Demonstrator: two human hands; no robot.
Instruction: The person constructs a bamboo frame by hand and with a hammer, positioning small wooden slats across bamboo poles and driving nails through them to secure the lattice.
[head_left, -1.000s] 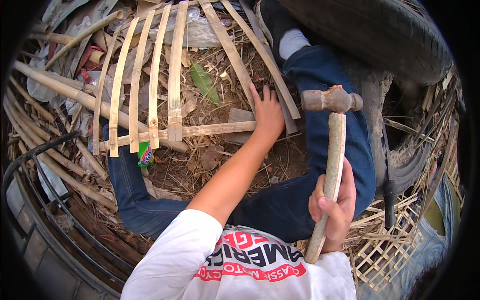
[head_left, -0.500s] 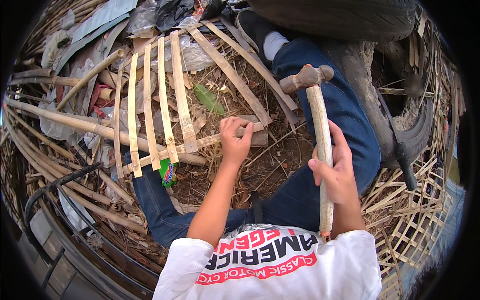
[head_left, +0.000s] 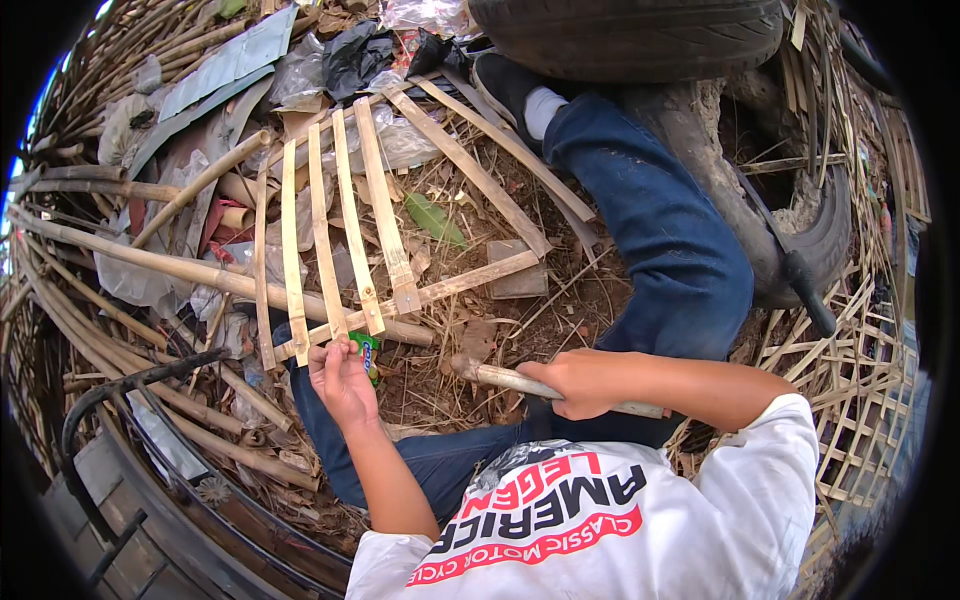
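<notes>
My right hand (head_left: 580,382) is wrapped round the pale handle of a hammer (head_left: 505,377), held low above my lap with its head to the left. My left hand (head_left: 343,383) has its fingertips pinched together at the lower end of a bamboo slat (head_left: 323,235); whatever is between them is too small to make out. Right beside those fingers lies a green packet (head_left: 368,350). Several slats fan out across a bamboo crosspiece (head_left: 460,287), whose right end lies by a flat wooden block (head_left: 518,280).
A thick bamboo pole (head_left: 200,268) runs beneath the slats. Black metal bars (head_left: 150,375) stand at the left. A tyre (head_left: 630,40) is at the top, and a dark-handled blade (head_left: 808,290) leans at the right beside woven bamboo lattice (head_left: 860,410). Plastic litter lies at the far side.
My left hand has moved left from the crosspiece's right end to the slat ends by the packet. My right hand has lowered the hammer and swung its head from upright to leftward.
</notes>
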